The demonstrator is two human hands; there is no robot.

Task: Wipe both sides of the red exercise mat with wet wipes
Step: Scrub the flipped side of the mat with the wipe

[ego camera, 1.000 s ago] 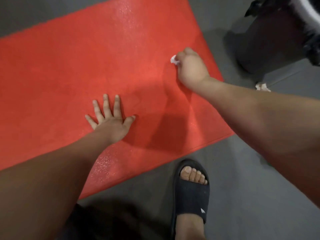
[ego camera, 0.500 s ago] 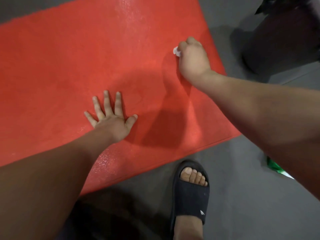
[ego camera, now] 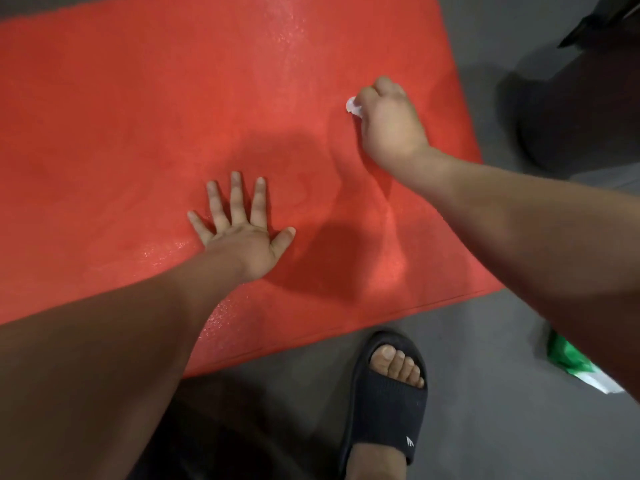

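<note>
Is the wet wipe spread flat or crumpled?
Crumpled. Only a small white wad of the wet wipe shows, gripped by the curled right hand on the mat.

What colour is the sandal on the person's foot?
The sandal is black, clearest in the head view.

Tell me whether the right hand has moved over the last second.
Yes. The right hand, gripping the wet wipe, has slid left, away from the right edge of the red exercise mat.

Bare red mat leftward; dark object rightward.
</note>
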